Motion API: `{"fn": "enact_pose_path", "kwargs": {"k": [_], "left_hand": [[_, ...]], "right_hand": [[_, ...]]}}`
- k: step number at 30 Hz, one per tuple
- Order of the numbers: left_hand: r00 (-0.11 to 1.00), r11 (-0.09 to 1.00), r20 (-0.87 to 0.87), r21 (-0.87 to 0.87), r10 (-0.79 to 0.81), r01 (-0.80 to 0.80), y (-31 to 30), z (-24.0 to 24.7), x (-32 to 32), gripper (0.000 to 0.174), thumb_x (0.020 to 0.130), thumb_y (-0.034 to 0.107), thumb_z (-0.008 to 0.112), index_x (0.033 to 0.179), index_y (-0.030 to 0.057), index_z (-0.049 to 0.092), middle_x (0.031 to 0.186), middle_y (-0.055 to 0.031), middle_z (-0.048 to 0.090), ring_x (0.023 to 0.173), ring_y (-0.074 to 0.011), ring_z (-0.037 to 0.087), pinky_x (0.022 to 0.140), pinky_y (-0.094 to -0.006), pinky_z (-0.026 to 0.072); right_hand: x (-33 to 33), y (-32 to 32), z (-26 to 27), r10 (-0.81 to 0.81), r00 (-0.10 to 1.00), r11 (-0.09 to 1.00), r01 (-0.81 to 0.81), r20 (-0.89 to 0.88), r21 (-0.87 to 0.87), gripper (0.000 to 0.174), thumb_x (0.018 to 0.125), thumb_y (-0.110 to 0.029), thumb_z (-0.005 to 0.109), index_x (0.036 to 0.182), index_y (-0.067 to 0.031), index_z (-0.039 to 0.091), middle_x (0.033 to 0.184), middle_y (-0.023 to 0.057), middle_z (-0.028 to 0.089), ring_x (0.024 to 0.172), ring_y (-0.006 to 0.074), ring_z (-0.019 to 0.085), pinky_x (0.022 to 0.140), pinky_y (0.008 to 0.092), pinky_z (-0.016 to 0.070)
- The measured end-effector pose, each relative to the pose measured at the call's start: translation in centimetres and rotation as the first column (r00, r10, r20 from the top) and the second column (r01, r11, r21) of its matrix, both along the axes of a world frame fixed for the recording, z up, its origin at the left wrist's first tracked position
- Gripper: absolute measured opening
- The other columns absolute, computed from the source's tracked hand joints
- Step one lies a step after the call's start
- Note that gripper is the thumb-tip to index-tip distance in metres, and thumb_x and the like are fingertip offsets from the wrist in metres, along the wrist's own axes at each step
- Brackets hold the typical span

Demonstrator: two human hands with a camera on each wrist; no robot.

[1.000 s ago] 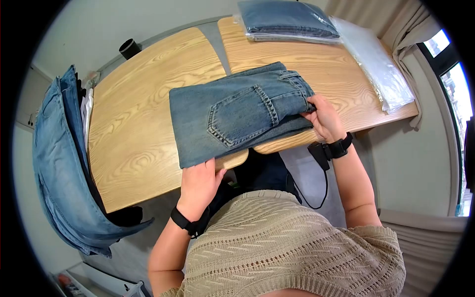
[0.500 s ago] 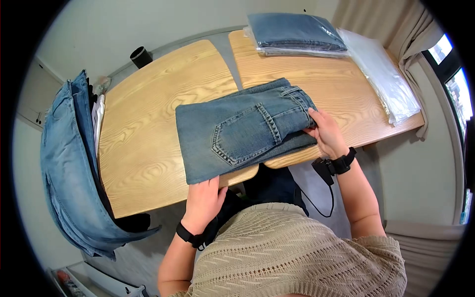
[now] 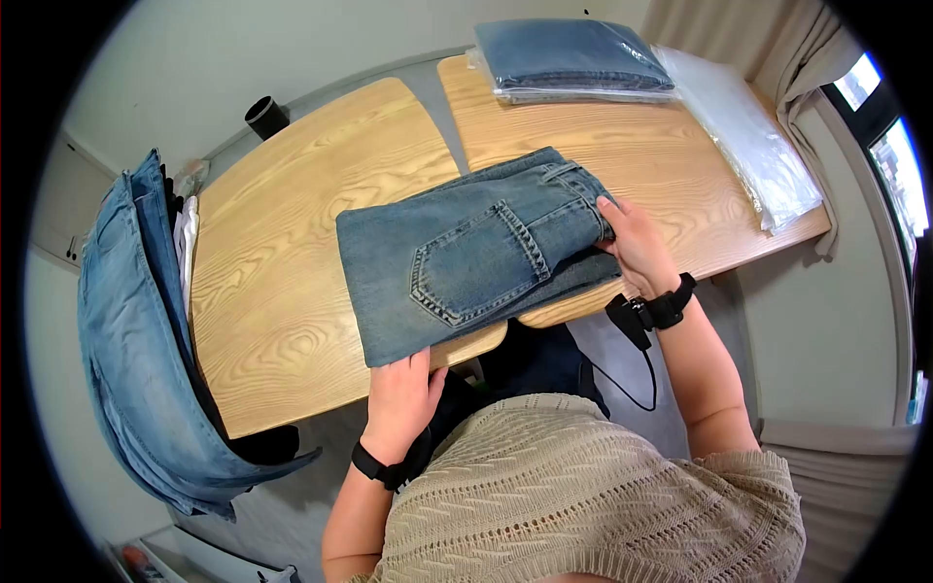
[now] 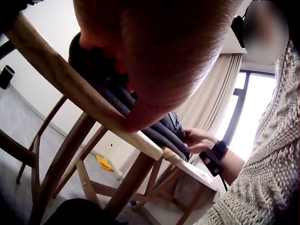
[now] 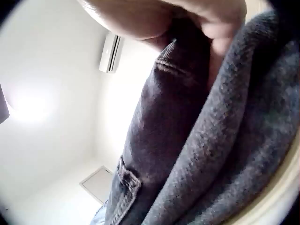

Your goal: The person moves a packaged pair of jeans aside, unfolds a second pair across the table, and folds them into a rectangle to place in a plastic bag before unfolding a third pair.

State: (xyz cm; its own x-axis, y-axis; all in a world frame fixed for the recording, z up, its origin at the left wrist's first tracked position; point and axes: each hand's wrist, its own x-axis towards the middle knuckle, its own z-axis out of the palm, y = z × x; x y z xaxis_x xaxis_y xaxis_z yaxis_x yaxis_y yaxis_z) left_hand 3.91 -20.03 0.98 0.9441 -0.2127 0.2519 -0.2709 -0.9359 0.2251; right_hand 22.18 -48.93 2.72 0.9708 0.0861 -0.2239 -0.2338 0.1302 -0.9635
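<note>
Folded blue jeans [image 3: 476, 257] lie across the near part of two wooden tables, back pocket facing up. At their right end, the right hand [image 3: 639, 247] pinches the waistband, thumb on top and fingers beneath. The left hand [image 3: 399, 398] is at the near left corner, its fingertips hidden under the denim. In the left wrist view the left hand [image 4: 159, 61] is large and dark, its thumb beside the table edge [image 4: 93, 101]. The right wrist view shows the right hand [image 5: 215, 18] with fingers between layers of denim [image 5: 159, 112].
Bagged folded jeans [image 3: 569, 58] lie at the back right, beside clear plastic bags [image 3: 743, 136]. More jeans [image 3: 136, 330] hang over the left table's left side. A black cylinder [image 3: 266, 118] stands beyond the far edge. A gap separates the two tabletops [image 3: 292, 194].
The head view has shifted slightly. The right hand's thumb has moved a little further onto the waistband; the left hand stays at the near left corner.
</note>
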Motion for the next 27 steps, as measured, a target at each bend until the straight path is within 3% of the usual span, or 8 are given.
{"fn": "enact_pose_path", "kwargs": {"k": [4,7,13,15,17,19,21,27], "left_hand": [[1.000,1.000,-0.001,-0.007,-0.003,0.003,0.1,-0.1,-0.1,0.049,0.075,0.016,0.070,0.115,-0.0050,0.051,0.116,-0.0223,0.051,0.110,-0.0413,0.046,0.094,-0.0471,0.0374],[1.000,1.000,0.010,-0.013,0.004,-0.004,0.0,-0.1,0.1,0.049,0.075,0.016,0.070,0.116,-0.0046,0.051,0.117,-0.0219,0.051,0.111,-0.0412,0.045,0.095,-0.0472,0.0370],[1.000,1.000,0.009,-0.004,0.017,-0.017,0.0,-0.1,0.0,0.050,0.075,0.016,0.069,0.116,-0.0043,0.051,0.118,-0.0214,0.051,0.112,-0.0407,0.045,0.095,-0.0473,0.0369],[1.000,1.000,0.021,-0.009,0.010,-0.010,0.1,-0.3,-0.1,0.050,0.075,0.016,0.069,0.117,-0.0044,0.051,0.117,-0.0215,0.051,0.111,-0.0407,0.045,0.094,-0.0474,0.0369],[0.999,1.000,0.032,-0.017,0.012,-0.011,0.0,-0.4,0.1,0.050,0.075,0.016,0.069,0.117,-0.0045,0.051,0.117,-0.0215,0.051,0.111,-0.0407,0.045,0.094,-0.0475,0.0369],[1.000,1.000,0.011,-0.027,0.009,-0.008,0.0,-0.3,0.1,0.050,0.075,0.016,0.069,0.117,-0.0050,0.051,0.116,-0.0215,0.051,0.110,-0.0405,0.045,0.094,-0.0474,0.0369],[1.000,1.000,0.002,-0.026,0.011,-0.011,-0.1,-0.4,0.0,0.050,0.075,0.016,0.069,0.117,-0.0052,0.051,0.115,-0.0215,0.051,0.110,-0.0403,0.046,0.093,-0.0475,0.0369],[1.000,1.000,0.003,-0.006,0.011,-0.011,-0.2,-0.6,-0.1,0.049,0.074,0.015,0.071,0.114,-0.0047,0.052,0.113,-0.0210,0.052,0.108,-0.0400,0.046,0.093,-0.0478,0.0367]], "right_hand": [[0.0,0.3,0.4,-0.028,1.000,0.994,0.028,-0.005,-0.103,0.029,0.093,-0.025,0.053,0.101,0.0016,0.061,0.086,0.0036,0.063,0.075,0.0114,0.057,0.067,0.0250,0.0453],[0.2,0.4,0.4,-0.047,0.999,0.999,0.047,0.005,-0.002,0.032,0.092,-0.026,0.054,0.097,0.0053,0.061,0.083,0.0052,0.063,0.072,0.0127,0.057,0.065,0.0257,0.0458],[0.9,0.0,0.8,-0.024,0.999,0.910,0.009,-0.031,-0.415,0.032,0.091,-0.025,0.057,0.102,0.0049,0.059,0.086,0.0113,0.065,0.076,0.0204,0.061,0.070,0.0305,0.0479],[0.9,-0.1,-0.3,-0.028,0.912,0.663,0.323,0.409,-0.675,0.034,0.090,-0.026,0.057,0.108,0.0020,0.058,0.096,0.0172,0.063,0.090,0.0317,0.060,0.080,0.0361,0.0465],[-1.6,1.3,2.7,0.167,0.618,0.594,0.558,0.768,-0.579,0.036,0.089,-0.028,0.056,0.114,-0.0016,0.056,0.111,0.0198,0.059,0.106,0.0372,0.053,0.089,0.0400,0.0419],[-3.3,2.4,4.3,0.349,0.611,0.563,0.469,0.710,-0.680,0.037,0.089,-0.031,0.056,0.120,-0.0094,0.055,0.121,0.0174,0.054,0.115,0.0344,0.049,0.096,0.0466,0.0370],[-4.1,4.1,4.6,0.684,0.482,0.267,0.533,0.548,-0.803,0.037,0.090,-0.037,0.053,0.121,-0.0168,0.057,0.124,0.0142,0.054,0.115,0.0341,0.050,0.097,0.0543,0.0343],[-1.3,5.4,1.6,0.662,0.624,0.248,0.341,0.416,-0.907,0.037,0.091,-0.043,0.047,0.116,-0.0209,0.063,0.120,0.0111,0.059,0.116,0.0348,0.050,0.096,0.0556,0.0349]]}}
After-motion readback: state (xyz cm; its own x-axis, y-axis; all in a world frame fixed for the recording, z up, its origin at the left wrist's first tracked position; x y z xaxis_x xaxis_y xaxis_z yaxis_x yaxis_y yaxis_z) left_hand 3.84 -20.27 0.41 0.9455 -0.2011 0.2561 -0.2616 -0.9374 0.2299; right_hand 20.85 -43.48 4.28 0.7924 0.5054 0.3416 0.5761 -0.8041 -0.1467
